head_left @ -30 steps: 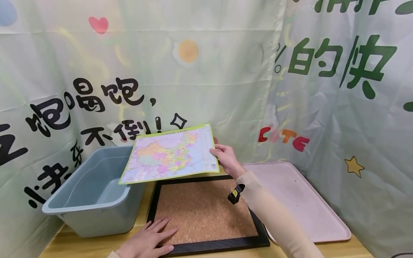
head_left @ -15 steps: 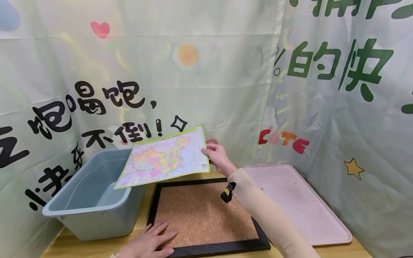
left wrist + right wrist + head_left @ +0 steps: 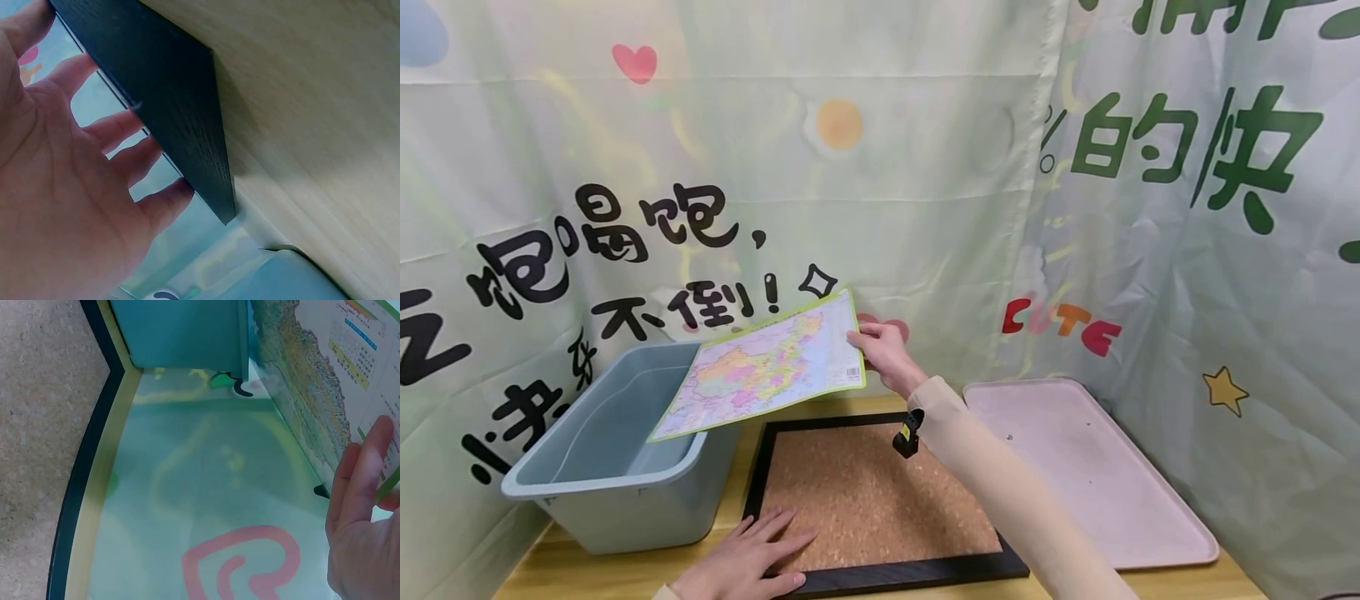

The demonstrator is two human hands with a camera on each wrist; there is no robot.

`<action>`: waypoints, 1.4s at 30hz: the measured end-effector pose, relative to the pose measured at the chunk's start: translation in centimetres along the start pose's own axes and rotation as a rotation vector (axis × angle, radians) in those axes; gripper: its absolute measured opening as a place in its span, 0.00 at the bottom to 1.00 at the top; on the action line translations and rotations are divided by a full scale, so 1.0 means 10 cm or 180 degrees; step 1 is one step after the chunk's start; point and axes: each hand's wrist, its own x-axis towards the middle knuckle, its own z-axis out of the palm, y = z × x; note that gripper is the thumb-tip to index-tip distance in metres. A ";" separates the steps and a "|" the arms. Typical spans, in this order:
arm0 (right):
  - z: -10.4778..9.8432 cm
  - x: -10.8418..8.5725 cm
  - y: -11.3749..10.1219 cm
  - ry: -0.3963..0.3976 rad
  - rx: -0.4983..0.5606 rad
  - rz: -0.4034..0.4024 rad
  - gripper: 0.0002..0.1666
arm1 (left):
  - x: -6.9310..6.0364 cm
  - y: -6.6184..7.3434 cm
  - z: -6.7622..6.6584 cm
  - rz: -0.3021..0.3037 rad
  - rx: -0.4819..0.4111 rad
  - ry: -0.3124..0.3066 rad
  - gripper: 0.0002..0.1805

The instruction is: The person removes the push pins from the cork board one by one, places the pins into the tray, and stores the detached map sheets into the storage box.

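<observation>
A printed map sheet with a green border hangs tilted in the air, its left part over the rim of the blue bin. My right hand pinches the sheet by its right edge; in the right wrist view, fingers lie along the sheet's underside, which carries another printed map. Below is a cork board with a black frame, flat on the wooden table. At the board's front left corner, my left hand rests with fingers spread; the left wrist view shows its fingertips on the black frame edge.
On the right of the table lies a pale pink tray with a few tiny specks on it. The blue bin stands left of the board. Printed cloth curtains close off the back and both sides.
My right hand has carried the map sheet to the left, so more of it overhangs the blue bin. The left hand has stayed on the board's corner.
</observation>
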 end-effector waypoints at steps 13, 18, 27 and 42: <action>0.21 0.03 -0.05 -0.0207 0.0086 0.0119 0.21 | 0.00 0.00 -0.01 0.0011 0.0014 0.0012 0.29; 0.24 0.04 -0.09 -0.0429 0.0279 0.0305 0.19 | 0.01 0.00 -0.02 -0.0038 0.0019 -0.0024 0.29; 0.40 0.06 -0.16 -0.0488 0.0548 0.0332 0.21 | 0.02 0.00 -0.03 -0.0070 0.0002 -0.0060 0.29; 0.74 0.07 -0.11 -0.0503 0.0661 0.0354 0.19 | 0.04 -0.01 -0.02 -0.0102 -0.0032 -0.0082 0.29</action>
